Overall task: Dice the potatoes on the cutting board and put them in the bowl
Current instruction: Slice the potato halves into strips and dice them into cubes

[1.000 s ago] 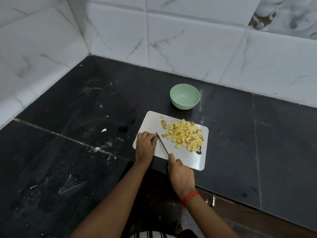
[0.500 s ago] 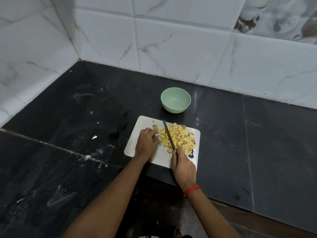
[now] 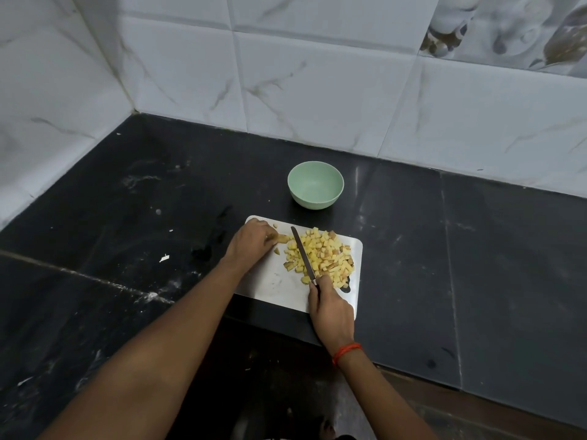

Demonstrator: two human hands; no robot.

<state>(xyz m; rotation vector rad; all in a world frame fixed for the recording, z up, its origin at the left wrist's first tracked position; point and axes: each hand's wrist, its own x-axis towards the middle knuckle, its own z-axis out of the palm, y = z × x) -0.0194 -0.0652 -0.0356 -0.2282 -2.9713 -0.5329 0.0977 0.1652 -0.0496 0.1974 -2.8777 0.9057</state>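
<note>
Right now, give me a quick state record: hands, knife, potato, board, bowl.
left hand: holds a potato piece at the board's far-left corner
right hand: grips the knife, blade along the pile's left side
diced potato: heaped on the board's right half
cutting board: white, at the near edge of the black counter
bowl: green, empty, just behind the board

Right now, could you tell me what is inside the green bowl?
The green bowl looks empty; the diced potatoes lie on the cutting board. The bowl's near inner wall is hidden behind its rim.
</note>
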